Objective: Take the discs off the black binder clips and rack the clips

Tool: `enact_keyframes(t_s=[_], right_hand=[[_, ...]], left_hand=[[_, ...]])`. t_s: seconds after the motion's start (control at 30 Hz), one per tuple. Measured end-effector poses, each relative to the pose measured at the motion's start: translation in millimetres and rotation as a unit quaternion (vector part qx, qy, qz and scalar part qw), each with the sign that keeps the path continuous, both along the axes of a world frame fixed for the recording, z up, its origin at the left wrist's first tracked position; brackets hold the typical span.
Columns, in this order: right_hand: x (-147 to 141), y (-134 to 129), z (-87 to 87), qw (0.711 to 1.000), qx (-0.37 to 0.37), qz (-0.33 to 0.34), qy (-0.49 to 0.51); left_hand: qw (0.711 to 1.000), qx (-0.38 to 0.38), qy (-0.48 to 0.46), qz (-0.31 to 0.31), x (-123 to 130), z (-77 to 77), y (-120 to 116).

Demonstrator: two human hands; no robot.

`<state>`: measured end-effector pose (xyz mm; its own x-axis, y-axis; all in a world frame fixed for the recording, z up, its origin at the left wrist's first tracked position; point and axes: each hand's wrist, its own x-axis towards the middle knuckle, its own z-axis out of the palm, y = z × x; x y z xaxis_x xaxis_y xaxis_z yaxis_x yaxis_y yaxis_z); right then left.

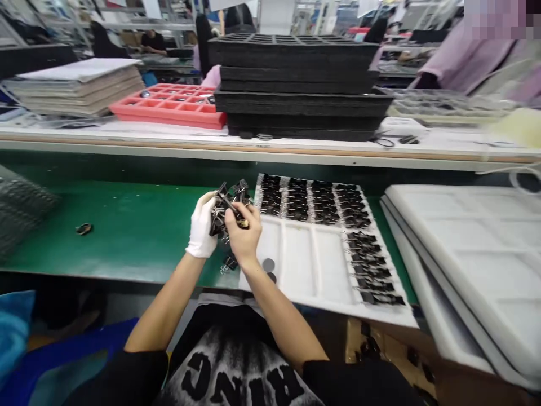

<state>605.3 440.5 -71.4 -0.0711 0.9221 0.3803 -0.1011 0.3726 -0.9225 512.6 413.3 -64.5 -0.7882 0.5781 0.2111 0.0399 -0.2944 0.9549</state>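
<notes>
My left hand, in a white glove, is closed around a bunch of black binder clips with thin silver wire handles. My right hand, bare, has its thumb and fingers closed on clips at the bunch's right side. More clips lie loose on the green mat beneath my hands. Just right of them lies a white foam tray. Rows of black clips fill its far compartments and the near right one; the other near compartments show bare foam. Two grey discs sit at its near left, one partly behind my right forearm.
White foam trays are stacked at the right. A shelf behind the bench carries black trays, a red compartment tray and a paper stack. A small dark ring-like piece lies on the green mat.
</notes>
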Motion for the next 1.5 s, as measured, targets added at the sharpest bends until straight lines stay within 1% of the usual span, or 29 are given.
enact_keyframes(t_s=[0.07, 0.13, 0.2, 0.27, 0.33, 0.4, 0.5, 0.57, 0.63, 0.7, 0.77, 0.83, 0.93, 1.03, 1.1, 1.17, 1.27, 1.33, 1.4, 1.43, 1.5], right_hand=[[-27.9, -20.4, -14.5, 0.998, -0.049, 0.042, 0.009], [-49.7, -39.5, -30.9, 0.993, -0.097, 0.062, 0.012], [-67.1, -54.4, -49.4, 0.989, -0.134, 0.064, 0.018], [-80.9, -64.1, -68.3, 0.987, -0.153, 0.053, 0.022], [-90.4, -69.5, -84.8, 0.988, -0.152, 0.036, 0.016], [-94.9, -72.7, -96.3, 0.991, -0.132, 0.029, -0.005], [-93.4, -77.7, -103.0, 0.994, -0.080, 0.042, -0.065], [-89.9, -80.4, -103.7, 0.991, -0.049, 0.038, -0.118], [-86.8, -81.0, -105.3, 0.986, -0.012, 0.023, -0.167], [-84.5, -79.3, -109.1, 0.977, 0.033, 0.007, -0.210], [-82.9, -76.7, -113.9, 0.966, 0.075, 0.000, -0.247], [-81.7, -75.0, -116.9, 0.956, 0.106, 0.005, -0.272], [-80.3, -74.6, -115.2, 0.949, 0.133, 0.031, -0.286], [-77.5, -74.9, -110.2, 0.942, 0.141, 0.045, -0.302], [-74.6, -74.2, -108.8, 0.942, 0.150, 0.047, -0.298], [-71.3, -72.6, -110.0, 0.947, 0.168, 0.042, -0.272], [-67.6, -68.5, -113.1, 0.956, 0.184, 0.010, -0.227], [-65.5, -65.5, -112.7, 0.959, 0.183, -0.017, -0.216], [-60.8, -64.8, -109.6, 0.957, 0.195, -0.038, -0.210], [-56.3, -66.7, -107.7, 0.955, 0.215, -0.041, -0.202], [-41.0, -78.0, -106.1, 0.943, 0.283, -0.036, -0.173]], left_hand=[[0.998, -0.049, 0.005, 0.036, -24.8, -10.1, -25.0], [0.994, -0.096, 0.014, 0.049, -46.4, -20.5, -43.5], [0.989, -0.138, 0.034, 0.033, -66.7, -31.9, -53.4], [0.983, -0.172, 0.061, -0.005, -86.9, -44.7, -56.0], [0.974, -0.199, 0.101, -0.050, -106.7, -57.6, -54.3], [0.962, -0.212, 0.150, -0.085, -125.2, -68.9, -51.3], [0.936, -0.224, 0.236, -0.134, -147.3, -81.4, -48.4], [0.922, -0.219, 0.281, -0.152, -155.6, -88.5, -47.9], [0.921, -0.195, 0.305, -0.146, -157.5, -95.6, -48.2], [0.923, -0.173, 0.318, -0.127, -154.2, -101.5, -49.3], [0.920, -0.169, 0.334, -0.117, -148.6, -104.6, -50.7], [0.919, -0.180, 0.333, -0.113, -143.8, -104.6, -52.1], [0.931, -0.196, 0.286, -0.113, -141.2, -102.0, -53.3], [0.947, -0.200, 0.223, -0.112, -142.7, -100.3, -54.1], [0.952, -0.200, 0.200, -0.116, -144.0, -99.4, -54.8], [0.952, -0.195, 0.194, -0.133, -144.8, -98.2, -55.7], [0.960, -0.152, 0.178, -0.153, -144.8, -96.4, -56.9], [0.971, -0.120, 0.149, -0.140, -144.1, -96.2, -56.5], [0.980, -0.104, 0.123, -0.116, -143.0, -97.2, -54.3], [0.983, -0.100, 0.116, -0.104, -142.5, -98.2, -52.4], [0.986, -0.091, 0.115, -0.077, -142.0, -101.2, -47.4]])
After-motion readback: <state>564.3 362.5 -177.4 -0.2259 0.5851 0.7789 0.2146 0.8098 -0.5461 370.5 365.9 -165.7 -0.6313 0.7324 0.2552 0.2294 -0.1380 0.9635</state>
